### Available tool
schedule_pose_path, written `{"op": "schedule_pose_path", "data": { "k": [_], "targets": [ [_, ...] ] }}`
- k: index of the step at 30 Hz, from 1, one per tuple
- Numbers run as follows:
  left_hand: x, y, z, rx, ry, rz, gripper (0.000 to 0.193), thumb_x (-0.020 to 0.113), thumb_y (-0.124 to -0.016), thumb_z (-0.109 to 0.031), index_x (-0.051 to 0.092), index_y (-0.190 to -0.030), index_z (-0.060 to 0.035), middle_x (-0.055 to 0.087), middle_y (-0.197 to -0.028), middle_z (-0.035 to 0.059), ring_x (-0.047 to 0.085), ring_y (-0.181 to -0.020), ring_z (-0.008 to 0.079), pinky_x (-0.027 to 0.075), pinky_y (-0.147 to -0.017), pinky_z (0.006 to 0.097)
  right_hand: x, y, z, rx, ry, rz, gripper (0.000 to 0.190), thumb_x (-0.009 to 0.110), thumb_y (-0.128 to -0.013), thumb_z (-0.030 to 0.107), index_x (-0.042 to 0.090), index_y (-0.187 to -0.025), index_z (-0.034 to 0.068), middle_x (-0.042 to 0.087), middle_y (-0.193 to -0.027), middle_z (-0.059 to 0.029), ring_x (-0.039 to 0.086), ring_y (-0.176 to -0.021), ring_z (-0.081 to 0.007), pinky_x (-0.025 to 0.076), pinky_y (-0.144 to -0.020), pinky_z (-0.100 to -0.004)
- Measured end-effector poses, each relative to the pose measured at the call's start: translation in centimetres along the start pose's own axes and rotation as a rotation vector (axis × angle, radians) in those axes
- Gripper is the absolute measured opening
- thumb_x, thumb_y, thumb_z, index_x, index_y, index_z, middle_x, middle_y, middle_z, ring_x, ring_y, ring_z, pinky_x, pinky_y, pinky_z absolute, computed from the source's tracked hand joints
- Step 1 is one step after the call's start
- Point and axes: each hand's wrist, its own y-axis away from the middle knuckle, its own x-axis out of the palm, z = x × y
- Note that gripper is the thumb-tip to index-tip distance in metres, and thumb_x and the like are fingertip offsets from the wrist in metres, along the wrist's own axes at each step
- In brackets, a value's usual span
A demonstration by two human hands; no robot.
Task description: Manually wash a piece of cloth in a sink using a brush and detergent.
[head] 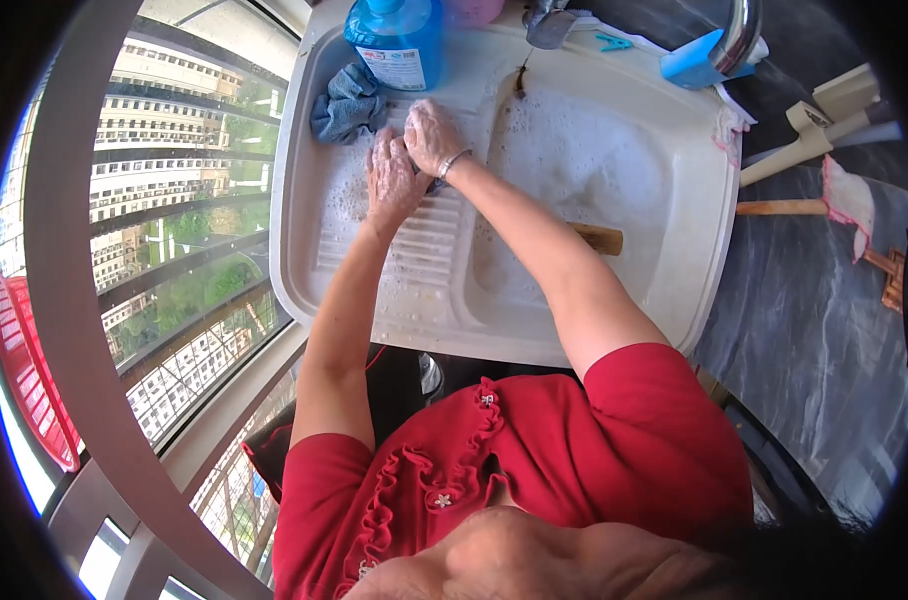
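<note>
Both of my hands are wet and sudsy over the ribbed washboard part (424, 240) of a white laundry sink. My left hand (394, 176) lies with its fingers stretched forward, pressed down beside my right hand (430, 135), which is bent and wears a bracelet at the wrist. A bit of dark cloth (437, 184) shows under my hands; most of it is hidden. Just ahead of my left fingertips lies a crumpled blue-grey cloth (349, 105). Soapy water (589, 165) stands in the basin to the right.
A blue detergent bottle (398, 45) stands at the sink's far side. A wooden piece (600, 238) lies in the basin. Beyond the right rim are a metal faucet (740, 37), a blue container (694, 61) and a wooden handle (780, 207). Barred windows (184, 157) flank the left.
</note>
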Motion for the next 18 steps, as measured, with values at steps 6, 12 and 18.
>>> {"op": "schedule_pose_path", "data": {
  "k": [6, 12, 18],
  "targets": [
    [1.8, 10.2, -1.5, 0.053, 0.128, -0.02, 0.066, 0.067, -0.079, -0.019, 0.043, -0.134, 0.0056, 0.042, -0.139, 0.028, 0.039, -0.131, 0.0447, 0.032, -0.109, 0.0511, -3.3, 11.4, 4.8, 0.025, -0.379, -0.107, 0.025, 0.052, -0.089, 0.026, 0.058, -0.099, 0.004, 0.06, -0.101, -0.0167, 0.055, -0.102, -0.0371, 0.045, -0.092, -0.0476],
    [0.3, 0.7, 0.0, -0.049, -0.019, 0.033, 0.07, 0.066, -0.08, -0.035, 0.045, -0.136, 0.0015, 0.038, -0.146, 0.0265, 0.032, -0.139, 0.0404, 0.024, -0.114, 0.0532, -1.4, 0.6, 0.6, 0.055, -0.128, 0.007, 0.023, 0.054, -0.085, 0.023, 0.061, -0.095, 0.004, 0.06, -0.103, -0.0187, 0.056, -0.101, -0.0367, 0.044, -0.092, -0.0477],
    [2.6, 10.8, -2.9, 0.086, 0.076, -0.095, 0.073, 0.069, -0.079, -0.028, 0.04, -0.137, 0.0045, 0.033, -0.149, 0.0273, 0.031, -0.139, 0.0429, 0.028, -0.113, 0.0522, -3.7, 11.7, 3.8, -0.043, -0.325, -0.169, 0.025, 0.057, -0.083, 0.021, 0.059, -0.103, 0.005, 0.058, -0.115, -0.017, 0.055, -0.11, -0.0361, 0.044, -0.096, -0.0463]
  ]
}}
